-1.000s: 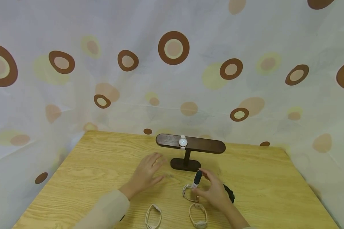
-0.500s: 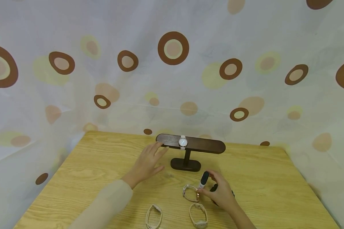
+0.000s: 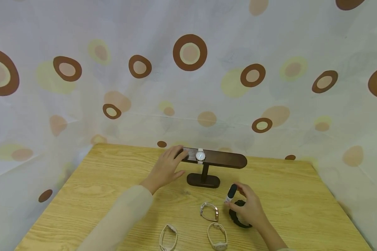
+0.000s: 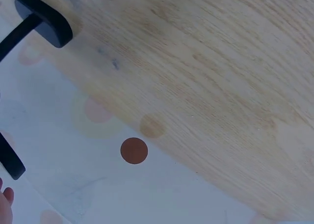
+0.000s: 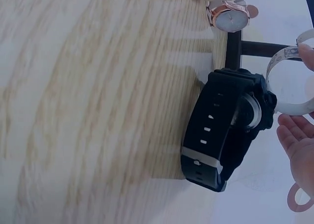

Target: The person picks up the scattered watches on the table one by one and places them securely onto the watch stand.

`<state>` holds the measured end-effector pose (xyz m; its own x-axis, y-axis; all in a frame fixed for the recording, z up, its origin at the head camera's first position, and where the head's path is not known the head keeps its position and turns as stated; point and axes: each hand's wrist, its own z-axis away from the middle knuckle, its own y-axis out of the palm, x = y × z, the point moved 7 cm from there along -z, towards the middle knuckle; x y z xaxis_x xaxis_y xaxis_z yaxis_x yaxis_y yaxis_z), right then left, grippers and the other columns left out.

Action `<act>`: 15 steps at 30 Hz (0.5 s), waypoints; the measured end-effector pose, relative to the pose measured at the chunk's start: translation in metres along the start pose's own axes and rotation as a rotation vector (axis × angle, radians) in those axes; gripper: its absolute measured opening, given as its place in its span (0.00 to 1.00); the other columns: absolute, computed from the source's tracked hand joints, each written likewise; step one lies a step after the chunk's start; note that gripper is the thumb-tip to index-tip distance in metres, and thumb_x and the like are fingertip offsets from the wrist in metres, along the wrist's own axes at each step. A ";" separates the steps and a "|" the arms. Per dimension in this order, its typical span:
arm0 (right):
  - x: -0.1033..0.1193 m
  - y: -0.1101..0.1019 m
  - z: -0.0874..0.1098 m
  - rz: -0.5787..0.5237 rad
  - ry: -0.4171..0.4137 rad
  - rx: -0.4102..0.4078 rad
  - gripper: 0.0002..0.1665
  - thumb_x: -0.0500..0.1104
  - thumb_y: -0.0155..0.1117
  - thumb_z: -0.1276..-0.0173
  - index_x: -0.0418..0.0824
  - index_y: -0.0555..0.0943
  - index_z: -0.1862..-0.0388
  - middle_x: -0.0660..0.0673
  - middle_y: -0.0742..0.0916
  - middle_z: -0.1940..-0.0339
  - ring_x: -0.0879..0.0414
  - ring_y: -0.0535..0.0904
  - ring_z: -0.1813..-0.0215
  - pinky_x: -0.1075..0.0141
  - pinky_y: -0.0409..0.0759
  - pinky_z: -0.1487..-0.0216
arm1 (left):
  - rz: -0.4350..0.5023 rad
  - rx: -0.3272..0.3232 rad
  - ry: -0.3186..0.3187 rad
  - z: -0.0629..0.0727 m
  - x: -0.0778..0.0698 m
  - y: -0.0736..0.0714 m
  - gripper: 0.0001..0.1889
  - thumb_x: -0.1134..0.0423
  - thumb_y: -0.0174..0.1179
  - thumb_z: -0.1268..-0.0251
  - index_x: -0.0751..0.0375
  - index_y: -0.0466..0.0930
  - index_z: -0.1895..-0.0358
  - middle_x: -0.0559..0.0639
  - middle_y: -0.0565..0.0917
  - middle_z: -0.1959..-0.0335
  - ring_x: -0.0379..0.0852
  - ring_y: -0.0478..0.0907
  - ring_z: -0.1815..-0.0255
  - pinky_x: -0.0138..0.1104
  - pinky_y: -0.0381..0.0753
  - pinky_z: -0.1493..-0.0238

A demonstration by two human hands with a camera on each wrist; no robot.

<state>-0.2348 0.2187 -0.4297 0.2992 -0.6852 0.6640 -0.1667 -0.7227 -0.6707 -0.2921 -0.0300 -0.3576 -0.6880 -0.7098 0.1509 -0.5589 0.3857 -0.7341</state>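
Observation:
My right hand [image 3: 250,206] pinches a fitness band with a black face [image 3: 232,191] and a white strap [image 5: 292,108], raised off the table. Below that hand a black sports watch [image 3: 236,219] lies on its side, its buckled strap plain in the right wrist view. My left hand [image 3: 165,168] reaches over the left end of a dark wooden watch stand [image 3: 226,159], fingers extended and thumb apart; whether they touch the bar I cannot tell. A white-strapped watch [image 3: 200,156] is fastened around the bar, near its middle.
On the wooden table [image 3: 289,195] lie a rose-gold watch [image 3: 216,213], a cream-strapped watch [image 3: 220,245] and another pale looped band [image 3: 172,228] near the front. A patterned cloth [image 3: 188,104] hangs behind and beside the table.
My right hand has carried the fitness band rightward, past the rose-gold watch, uncovering much of the black watch. The left hand has risen from the table area to the stand's left end.

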 end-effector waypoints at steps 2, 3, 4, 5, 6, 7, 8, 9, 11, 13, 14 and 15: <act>-0.001 -0.002 0.000 -0.009 0.012 0.004 0.40 0.39 0.76 0.53 0.30 0.71 0.41 0.33 0.78 0.45 0.38 0.76 0.46 0.47 0.77 0.46 | 0.001 0.029 -0.008 -0.004 0.001 0.002 0.36 0.51 0.72 0.54 0.62 0.69 0.41 0.61 0.73 0.43 0.55 0.72 0.42 0.43 0.74 0.40; -0.002 -0.002 0.001 -0.013 0.020 0.009 0.40 0.39 0.76 0.53 0.30 0.71 0.41 0.33 0.78 0.45 0.38 0.76 0.46 0.47 0.77 0.45 | 0.002 0.047 -0.016 -0.005 0.001 0.003 0.36 0.50 0.71 0.53 0.62 0.69 0.41 0.61 0.73 0.43 0.55 0.72 0.42 0.43 0.73 0.39; -0.002 -0.002 0.001 -0.016 0.027 0.014 0.40 0.40 0.76 0.53 0.30 0.71 0.41 0.33 0.78 0.45 0.38 0.76 0.45 0.47 0.76 0.45 | 0.003 0.067 -0.027 -0.006 0.002 0.005 0.36 0.50 0.71 0.52 0.62 0.68 0.40 0.62 0.72 0.42 0.56 0.71 0.41 0.43 0.73 0.38; -0.003 -0.002 0.001 -0.017 0.036 0.020 0.41 0.41 0.76 0.53 0.31 0.70 0.41 0.33 0.77 0.44 0.38 0.76 0.45 0.46 0.76 0.45 | 0.007 0.087 -0.039 -0.007 0.003 0.007 0.36 0.50 0.70 0.52 0.62 0.68 0.40 0.62 0.72 0.41 0.56 0.71 0.41 0.44 0.72 0.37; -0.004 -0.002 0.001 -0.020 0.045 0.025 0.41 0.41 0.76 0.52 0.31 0.70 0.40 0.33 0.77 0.44 0.38 0.76 0.45 0.46 0.76 0.45 | 0.013 0.106 -0.053 -0.008 0.004 0.008 0.37 0.50 0.70 0.52 0.62 0.67 0.39 0.62 0.71 0.40 0.56 0.70 0.40 0.44 0.71 0.37; -0.004 -0.002 0.001 -0.021 0.050 0.029 0.41 0.42 0.76 0.52 0.32 0.70 0.40 0.33 0.77 0.44 0.38 0.75 0.44 0.46 0.76 0.44 | 0.017 0.125 -0.067 -0.009 0.005 0.010 0.37 0.50 0.70 0.51 0.62 0.67 0.39 0.62 0.71 0.40 0.56 0.70 0.39 0.45 0.70 0.36; -0.005 -0.003 0.001 -0.017 0.050 0.030 0.41 0.42 0.76 0.52 0.32 0.70 0.40 0.33 0.77 0.44 0.38 0.75 0.44 0.46 0.76 0.44 | 0.015 0.142 -0.079 -0.010 0.006 0.012 0.37 0.50 0.69 0.51 0.62 0.67 0.38 0.62 0.70 0.39 0.56 0.69 0.39 0.45 0.70 0.35; -0.005 -0.004 0.001 -0.012 0.047 0.029 0.41 0.42 0.76 0.52 0.32 0.70 0.40 0.33 0.77 0.44 0.38 0.75 0.45 0.46 0.76 0.44 | 0.021 0.154 -0.090 -0.011 0.007 0.013 0.37 0.50 0.69 0.51 0.63 0.67 0.38 0.62 0.70 0.39 0.57 0.69 0.39 0.45 0.69 0.35; -0.005 -0.006 0.000 0.000 0.039 0.018 0.40 0.41 0.76 0.52 0.32 0.70 0.40 0.34 0.77 0.44 0.38 0.76 0.45 0.46 0.76 0.45 | 0.026 0.168 -0.107 -0.012 0.009 0.015 0.37 0.51 0.69 0.50 0.63 0.67 0.38 0.62 0.70 0.39 0.56 0.69 0.39 0.45 0.69 0.35; -0.004 -0.008 0.000 0.010 0.023 0.006 0.40 0.40 0.76 0.52 0.32 0.71 0.41 0.34 0.78 0.45 0.38 0.76 0.46 0.46 0.77 0.46 | 0.038 0.174 -0.125 -0.013 0.010 0.017 0.35 0.52 0.68 0.48 0.64 0.68 0.39 0.62 0.71 0.40 0.56 0.69 0.39 0.45 0.69 0.35; -0.004 -0.010 0.000 0.016 0.017 0.000 0.39 0.39 0.76 0.52 0.31 0.71 0.41 0.34 0.78 0.45 0.38 0.76 0.46 0.46 0.77 0.46 | 0.049 0.174 -0.135 -0.013 0.011 0.017 0.33 0.53 0.67 0.48 0.64 0.68 0.39 0.62 0.71 0.40 0.56 0.69 0.39 0.45 0.70 0.36; -0.004 -0.011 -0.001 0.017 0.013 -0.004 0.39 0.39 0.76 0.52 0.31 0.71 0.41 0.34 0.78 0.45 0.38 0.76 0.46 0.46 0.77 0.46 | 0.067 0.174 -0.145 -0.014 0.012 0.018 0.32 0.54 0.67 0.47 0.64 0.69 0.40 0.62 0.71 0.40 0.57 0.69 0.40 0.45 0.70 0.36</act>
<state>-0.2349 0.2295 -0.4253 0.2838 -0.6988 0.6566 -0.1754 -0.7111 -0.6809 -0.3164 -0.0232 -0.3597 -0.6403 -0.7680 0.0103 -0.4174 0.3367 -0.8440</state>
